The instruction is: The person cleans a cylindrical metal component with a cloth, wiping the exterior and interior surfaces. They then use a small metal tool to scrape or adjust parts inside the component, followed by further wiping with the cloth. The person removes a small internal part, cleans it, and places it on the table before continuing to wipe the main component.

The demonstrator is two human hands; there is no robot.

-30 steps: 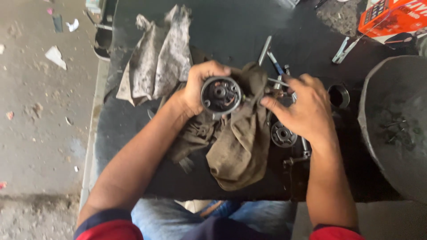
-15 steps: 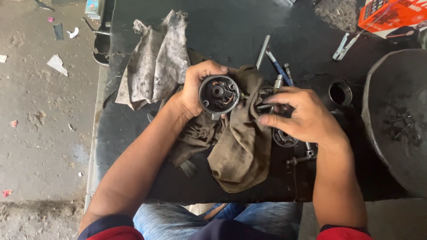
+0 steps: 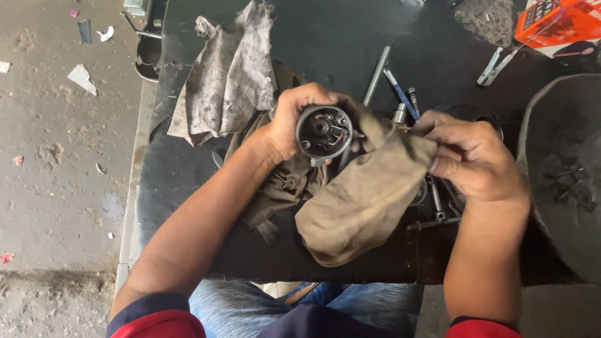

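My left hand (image 3: 289,120) grips a round grey metal housing (image 3: 323,131) with copper parts and a dark centre, its open face turned up toward me. A brown oily rag (image 3: 363,197) drapes from under the housing down over the bench edge. My right hand (image 3: 474,158) pinches the rag's upper right edge, lifted off the bench just right of the housing.
A dirty grey cloth (image 3: 228,78) lies at the back left of the black workbench (image 3: 188,163). Metal rods and a blue-handled tool (image 3: 400,94) lie behind my hands, loose bolts (image 3: 435,206) under my right hand. An orange box (image 3: 557,22) and a dark round pan (image 3: 563,169) stand at right.
My right hand has left the small parts on the bench and taken hold of the rag's edge, lifting it. The housing stays in my left hand.
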